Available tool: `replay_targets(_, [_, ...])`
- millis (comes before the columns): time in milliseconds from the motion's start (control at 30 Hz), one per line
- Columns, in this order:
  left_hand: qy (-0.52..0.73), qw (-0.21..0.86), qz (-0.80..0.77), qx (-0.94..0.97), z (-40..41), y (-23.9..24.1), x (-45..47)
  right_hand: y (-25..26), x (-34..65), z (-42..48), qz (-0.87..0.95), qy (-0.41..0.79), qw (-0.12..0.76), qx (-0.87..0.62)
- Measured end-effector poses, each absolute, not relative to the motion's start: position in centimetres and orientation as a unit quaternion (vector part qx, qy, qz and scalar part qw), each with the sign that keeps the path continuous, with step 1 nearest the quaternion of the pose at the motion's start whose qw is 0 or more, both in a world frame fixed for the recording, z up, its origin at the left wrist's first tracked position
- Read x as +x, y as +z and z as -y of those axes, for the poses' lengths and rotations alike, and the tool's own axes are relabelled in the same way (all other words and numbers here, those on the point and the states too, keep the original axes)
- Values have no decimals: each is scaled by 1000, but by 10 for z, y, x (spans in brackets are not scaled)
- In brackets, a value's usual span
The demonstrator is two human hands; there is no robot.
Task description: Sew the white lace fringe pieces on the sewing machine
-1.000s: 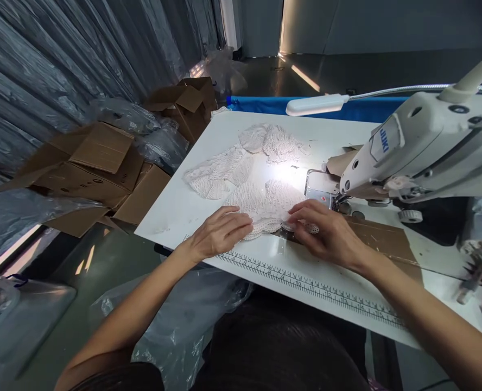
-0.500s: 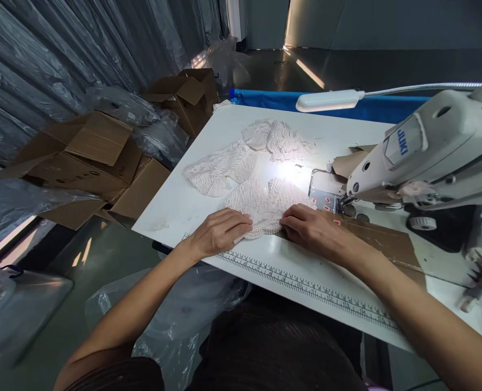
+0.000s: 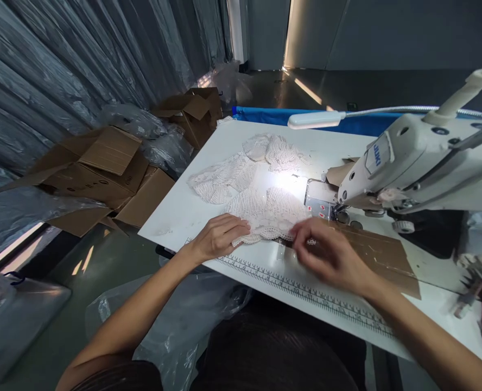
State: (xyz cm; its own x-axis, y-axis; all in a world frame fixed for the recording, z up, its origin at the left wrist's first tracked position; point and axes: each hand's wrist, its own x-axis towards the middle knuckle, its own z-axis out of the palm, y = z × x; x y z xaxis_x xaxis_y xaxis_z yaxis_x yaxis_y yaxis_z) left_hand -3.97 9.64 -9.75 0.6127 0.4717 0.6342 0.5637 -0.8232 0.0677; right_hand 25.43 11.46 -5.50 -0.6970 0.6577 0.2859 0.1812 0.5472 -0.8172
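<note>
A white crocheted lace piece (image 3: 267, 214) lies on the white sewing table (image 3: 176, 214), lit by the machine lamp. My left hand (image 3: 219, 237) rests on its near left edge with fingers lying flat. My right hand (image 3: 330, 254) is at the lace's near right corner, fingers bunched as in a pinch and smeared by motion. The white sewing machine (image 3: 416, 163) stands just right of the lace, its needle area (image 3: 338, 209) close to my right hand.
More lace pieces (image 3: 241, 165) lie farther back on the table. A printed ruler (image 3: 306, 293) runs along the near edge. Brown cardboard (image 3: 381, 252) lies under the machine. Open cardboard boxes (image 3: 102, 168) and plastic bags crowd the floor to the left. A lamp bar (image 3: 316, 119) hangs overhead.
My right hand has slid right along the lace's near edge and lifted a little. My left hand has kept its place on the lace.
</note>
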Motion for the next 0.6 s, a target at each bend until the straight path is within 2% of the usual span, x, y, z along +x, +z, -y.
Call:
replay_targets(67, [-333, 57, 293, -895, -96, -95, -38, -45, 254, -101, 853, 440, 201, -197])
replay_targets(100, [-336, 49, 297, -893, -95, -93, -36, -42, 252, -96, 864, 426, 184, -196])
replay_targets(267, [-395, -48, 291, -870, -88, -76, -21, -60, 221, -107, 917, 208, 246, -235])
replay_targets(333, [-414, -112, 323, -844, -81, -63, -19, -67, 210, -115, 925, 174, 239, -237])
replay_targets(400, [-417, -186, 397, -796, -75, -48, -23, -67, 206, -120, 922, 221, 214, -236])
replay_targets(600, [-368, -426, 547, -620, -80, -19, -57, -44, 213, -134, 773, 542, 183, -273])
